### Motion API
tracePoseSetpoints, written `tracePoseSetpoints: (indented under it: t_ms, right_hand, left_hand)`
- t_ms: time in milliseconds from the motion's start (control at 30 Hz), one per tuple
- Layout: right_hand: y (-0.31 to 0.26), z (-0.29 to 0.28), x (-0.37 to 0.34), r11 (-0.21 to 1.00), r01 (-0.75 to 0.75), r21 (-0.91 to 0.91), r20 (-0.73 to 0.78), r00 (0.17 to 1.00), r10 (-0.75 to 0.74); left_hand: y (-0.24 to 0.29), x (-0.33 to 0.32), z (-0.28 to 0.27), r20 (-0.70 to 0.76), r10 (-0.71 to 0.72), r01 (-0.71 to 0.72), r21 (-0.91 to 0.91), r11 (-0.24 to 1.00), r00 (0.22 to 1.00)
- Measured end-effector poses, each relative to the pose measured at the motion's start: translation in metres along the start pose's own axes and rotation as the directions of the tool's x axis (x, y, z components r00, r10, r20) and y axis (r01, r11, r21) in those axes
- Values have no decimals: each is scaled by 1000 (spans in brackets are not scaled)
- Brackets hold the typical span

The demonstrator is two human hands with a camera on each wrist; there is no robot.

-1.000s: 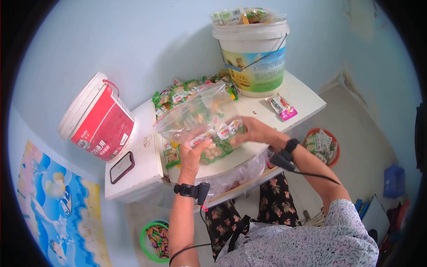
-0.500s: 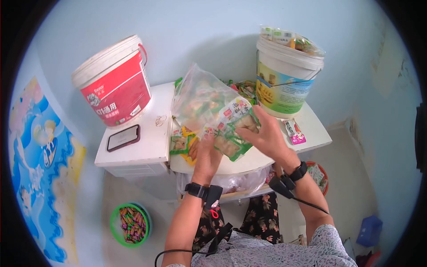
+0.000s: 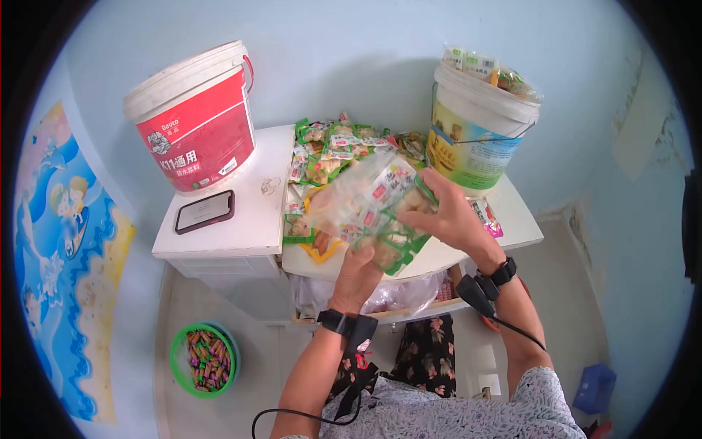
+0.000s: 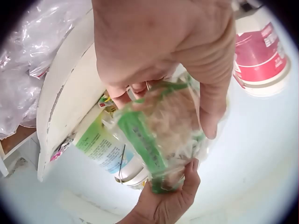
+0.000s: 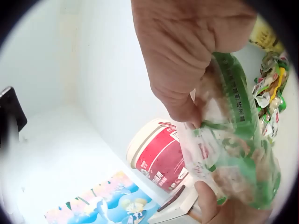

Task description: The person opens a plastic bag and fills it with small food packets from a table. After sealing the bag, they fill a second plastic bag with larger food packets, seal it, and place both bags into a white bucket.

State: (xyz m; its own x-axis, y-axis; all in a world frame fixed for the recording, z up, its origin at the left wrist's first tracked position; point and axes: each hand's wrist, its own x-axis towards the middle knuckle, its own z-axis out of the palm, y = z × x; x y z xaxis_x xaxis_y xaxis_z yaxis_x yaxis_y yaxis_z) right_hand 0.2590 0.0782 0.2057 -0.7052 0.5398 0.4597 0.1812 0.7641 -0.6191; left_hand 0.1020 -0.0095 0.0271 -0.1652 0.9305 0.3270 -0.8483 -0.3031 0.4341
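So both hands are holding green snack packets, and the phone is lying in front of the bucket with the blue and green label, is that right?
Not quite: the phone lies in front of the red-labelled bucket, as the head view shows. The left hand and right hand do hold green snack packets.

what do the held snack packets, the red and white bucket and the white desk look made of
Snack packets: thin, glossy plastic film, clear with green print; it creases and shows the food inside.
Red and white bucket: probably moulded plastic, smooth, judging by the thick rolled rim.
White desk: perhaps painted wood or board; smooth finish, dark worn line along its edge.
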Motion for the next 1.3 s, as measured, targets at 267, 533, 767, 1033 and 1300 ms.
tracePoseSetpoints:
  t_ms: [267,533,767,1033,1300]
  right_hand:
    - [61,9,-11,878,-94,469,28,995,92]
    - [124,39,-43,785,-282,552,162,959,231]
    - [124,63,-55,436,-230,870,94,946,311]
    - [111,49,-69,821,-201,534,143,979,147]
    - [105,55,-70,727,-263,635,70,956,285]
  left_hand:
    - [32,12,24,-119,177,-68,612,788,977]
    - [33,26,13,-136,124,20,747,664,983]
    - [18,38,42,-95,214,-110,619,778,972]
    - [30,46,20,-108,211,-50,779,625,971]
    - [32,38,13,-29,111,-52,749,661,993]
